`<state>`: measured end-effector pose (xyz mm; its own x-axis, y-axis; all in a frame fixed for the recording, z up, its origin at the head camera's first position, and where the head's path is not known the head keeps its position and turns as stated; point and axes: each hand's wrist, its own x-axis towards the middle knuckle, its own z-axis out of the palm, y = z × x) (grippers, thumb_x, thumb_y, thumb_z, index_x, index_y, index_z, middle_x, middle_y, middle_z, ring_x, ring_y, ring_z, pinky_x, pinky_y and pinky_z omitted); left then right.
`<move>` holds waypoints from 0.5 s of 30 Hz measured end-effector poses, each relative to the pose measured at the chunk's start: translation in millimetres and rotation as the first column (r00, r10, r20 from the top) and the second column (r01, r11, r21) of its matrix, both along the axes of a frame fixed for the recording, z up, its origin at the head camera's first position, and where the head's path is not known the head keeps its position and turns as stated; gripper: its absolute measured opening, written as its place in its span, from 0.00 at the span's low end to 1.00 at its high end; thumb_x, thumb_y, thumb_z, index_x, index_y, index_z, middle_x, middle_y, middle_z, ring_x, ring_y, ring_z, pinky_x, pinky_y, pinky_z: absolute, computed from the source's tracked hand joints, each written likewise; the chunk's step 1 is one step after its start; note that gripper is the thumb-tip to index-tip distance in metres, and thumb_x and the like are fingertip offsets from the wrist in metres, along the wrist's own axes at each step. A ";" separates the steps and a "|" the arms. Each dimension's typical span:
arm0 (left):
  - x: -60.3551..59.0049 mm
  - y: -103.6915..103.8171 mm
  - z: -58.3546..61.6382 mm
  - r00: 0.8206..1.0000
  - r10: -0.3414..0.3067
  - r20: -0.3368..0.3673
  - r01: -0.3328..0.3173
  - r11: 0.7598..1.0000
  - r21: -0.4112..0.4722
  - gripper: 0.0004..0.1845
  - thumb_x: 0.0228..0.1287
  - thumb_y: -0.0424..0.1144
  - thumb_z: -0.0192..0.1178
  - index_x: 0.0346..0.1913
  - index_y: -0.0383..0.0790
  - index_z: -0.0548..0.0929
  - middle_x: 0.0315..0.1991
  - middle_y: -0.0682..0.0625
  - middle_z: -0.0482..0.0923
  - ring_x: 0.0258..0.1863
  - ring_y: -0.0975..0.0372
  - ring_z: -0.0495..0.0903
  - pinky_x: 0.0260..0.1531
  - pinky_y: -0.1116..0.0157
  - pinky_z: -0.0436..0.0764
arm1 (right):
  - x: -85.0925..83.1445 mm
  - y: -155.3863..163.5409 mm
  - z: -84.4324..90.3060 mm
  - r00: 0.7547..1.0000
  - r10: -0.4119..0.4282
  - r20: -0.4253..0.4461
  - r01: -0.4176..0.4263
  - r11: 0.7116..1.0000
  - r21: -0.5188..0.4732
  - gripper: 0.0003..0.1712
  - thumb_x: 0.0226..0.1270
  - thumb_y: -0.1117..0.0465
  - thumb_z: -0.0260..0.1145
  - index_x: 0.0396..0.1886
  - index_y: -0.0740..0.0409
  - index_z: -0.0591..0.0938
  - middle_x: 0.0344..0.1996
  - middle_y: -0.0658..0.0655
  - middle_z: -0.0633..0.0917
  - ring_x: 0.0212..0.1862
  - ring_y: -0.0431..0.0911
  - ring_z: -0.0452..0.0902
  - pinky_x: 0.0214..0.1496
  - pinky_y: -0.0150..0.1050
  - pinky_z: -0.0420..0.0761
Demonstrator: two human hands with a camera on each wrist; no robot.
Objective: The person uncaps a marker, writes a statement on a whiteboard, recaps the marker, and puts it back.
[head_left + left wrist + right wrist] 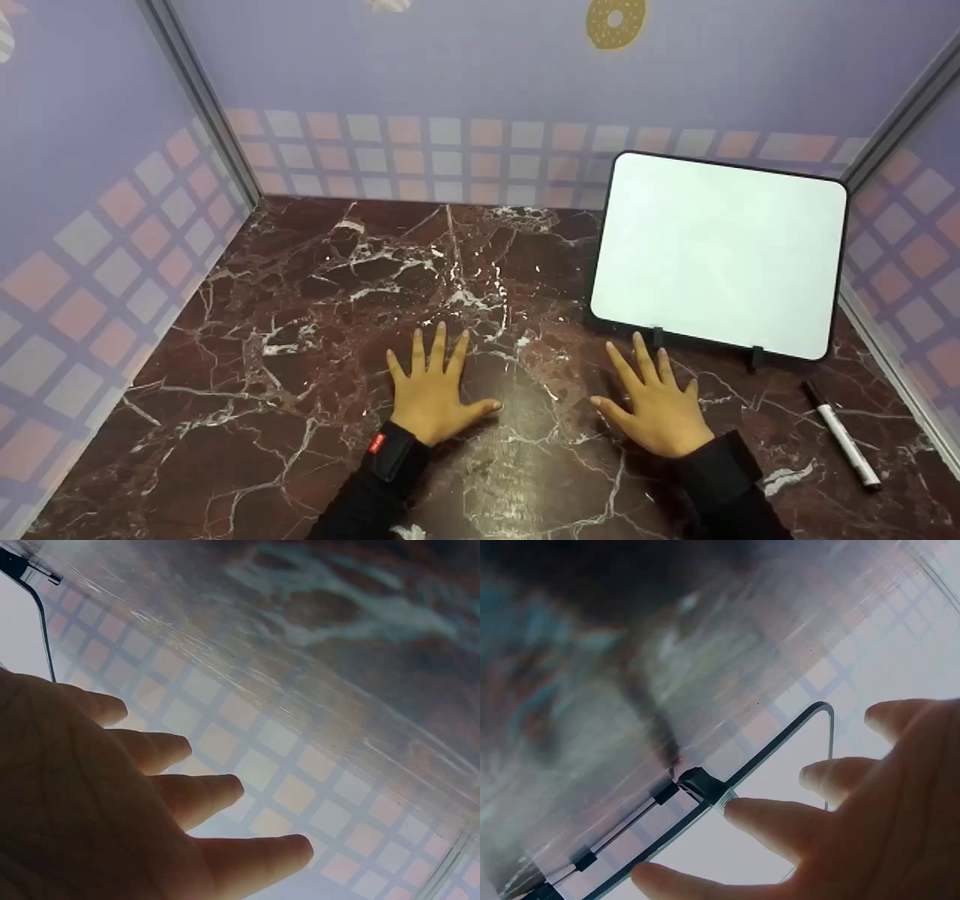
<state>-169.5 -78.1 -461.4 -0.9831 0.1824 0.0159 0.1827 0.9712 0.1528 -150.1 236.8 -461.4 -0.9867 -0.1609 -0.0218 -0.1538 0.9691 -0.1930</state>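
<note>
Your left hand (433, 395) and right hand (654, 405) lie flat, fingers spread, holding nothing, on the desk (300, 360) near its front edge. The whiteboard (718, 251) is propped on its stand toward the back right corner, likely so its face tilts at you, and the marker (840, 433) lies by the right edge.

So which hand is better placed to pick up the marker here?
The right hand, probably. It lies flat on the marble table just below the whiteboard, and the marker lies to its right. The left hand lies flat farther away, on the far side of the right hand.
</note>
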 end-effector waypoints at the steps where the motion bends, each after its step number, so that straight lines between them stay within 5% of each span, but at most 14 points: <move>1: -0.4 -0.1 -0.3 1.000 0.000 0.001 0.000 1.000 0.000 0.59 0.48 0.81 0.51 0.79 0.55 0.48 0.80 0.44 0.41 0.77 0.40 0.41 0.68 0.29 0.41 | 0.4 0.8 0.3 1.000 0.000 -0.002 0.000 1.000 -0.001 0.49 0.65 0.22 0.43 0.79 0.38 0.49 0.79 0.61 0.44 0.75 0.72 0.45 0.60 0.84 0.49; 15: -2.7 0.2 -0.4 1.000 0.005 -0.011 -0.005 1.000 -0.008 0.60 0.47 0.82 0.51 0.79 0.55 0.47 0.80 0.44 0.42 0.77 0.40 0.42 0.69 0.30 0.43 | 6.8 36.1 20.5 0.993 -0.036 -0.113 0.030 0.998 -0.050 0.46 0.70 0.30 0.48 0.80 0.40 0.45 0.78 0.68 0.47 0.72 0.75 0.50 0.58 0.78 0.63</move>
<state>-172.2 -77.9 -461.8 -0.9837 0.1781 0.0256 0.1799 0.9732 0.1432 -143.3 272.9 -440.9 -0.9871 -0.1263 0.0983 -0.1455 0.9639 -0.2230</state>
